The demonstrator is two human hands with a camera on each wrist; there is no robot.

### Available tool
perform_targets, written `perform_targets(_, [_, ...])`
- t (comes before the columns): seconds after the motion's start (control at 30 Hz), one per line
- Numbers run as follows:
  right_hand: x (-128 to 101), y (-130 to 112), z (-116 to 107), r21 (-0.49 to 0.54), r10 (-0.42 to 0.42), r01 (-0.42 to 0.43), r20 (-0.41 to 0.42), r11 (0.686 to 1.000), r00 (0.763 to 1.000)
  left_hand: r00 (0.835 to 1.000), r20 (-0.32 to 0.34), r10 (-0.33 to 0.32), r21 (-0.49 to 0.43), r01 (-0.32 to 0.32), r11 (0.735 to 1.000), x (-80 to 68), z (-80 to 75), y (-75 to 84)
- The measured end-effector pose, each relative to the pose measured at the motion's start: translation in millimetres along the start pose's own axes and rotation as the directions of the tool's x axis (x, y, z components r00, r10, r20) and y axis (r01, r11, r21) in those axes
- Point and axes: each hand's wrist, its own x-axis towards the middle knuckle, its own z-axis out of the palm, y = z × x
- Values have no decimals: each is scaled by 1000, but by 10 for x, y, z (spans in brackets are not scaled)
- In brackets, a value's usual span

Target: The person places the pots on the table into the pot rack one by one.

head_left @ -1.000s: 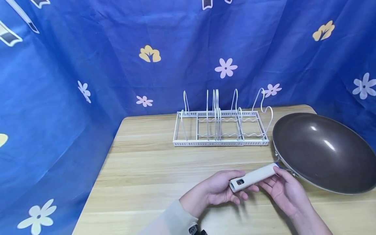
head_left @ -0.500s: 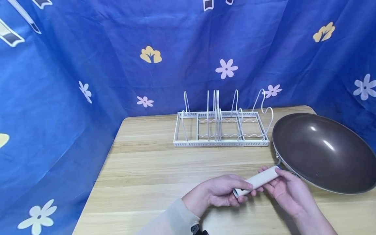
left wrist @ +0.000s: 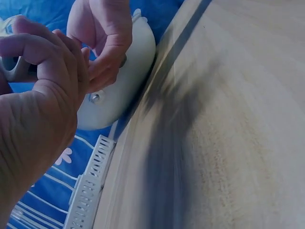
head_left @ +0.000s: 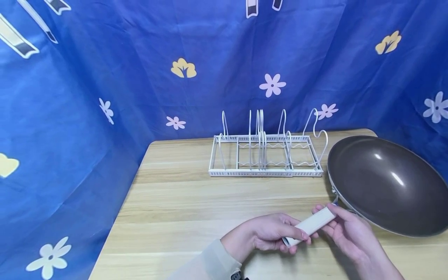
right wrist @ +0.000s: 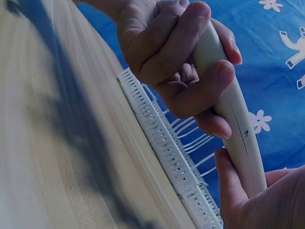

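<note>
A wide frying pan point(head_left: 388, 186), dark brown inside, is at the right in the head view, its cream handle point(head_left: 313, 223) pointing toward the person. My left hand point(head_left: 271, 232) grips the handle's free end, thumb across the top. At the pan end, my right hand point(head_left: 351, 237) holds the handle between thumb and fingers. Up close in the right wrist view, the handle point(right wrist: 243, 138) shows dark scratches on its underside, with the left fingers point(right wrist: 202, 95) curled round it. The pan's pale outer wall point(left wrist: 131, 71) with a rivet shows in the left wrist view.
A white wire rack point(head_left: 266, 173) with upright loops stands at the back of the wooden table point(head_left: 182, 217), just left of the pan. Blue cloth point(head_left: 217, 58) with printed flowers hangs behind and along the left side.
My left thumb has come over the top of the handle's end and covers the hanging hole seen earlier. Fingertips of my right hand now show past the handle's far side. The rack stays put.
</note>
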Motion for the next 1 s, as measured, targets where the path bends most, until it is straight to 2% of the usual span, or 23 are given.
perform_targets(0.17, [-44,-2,-16,15,-35,34,39,999,999,999,-52,13,102,-8,995,-13,76,-8])
perform_targets(0.4, [-65,-47,-8,100,-126,108,195,989,973,996,-78,50,193,-34,981,-41,187,1])
perform_targets(0.63, [-74,-72,49,39,-135,130,239,991,961,987,-124,105,287,-66,956,-71,292,-33])
perform_targets(0.77, [-73,-78,77,-25,-143,153,223,988,964,976,-170,137,355,-69,932,-87,345,-75])
perform_targets(0.9, [-67,-77,109,-97,-158,170,118,981,980,961,-224,163,413,-58,909,-99,403,-121])
perform_targets(1.0, [-66,-72,141,-142,-167,168,22,975,986,948,-257,190,471,-49,881,-105,449,-150])
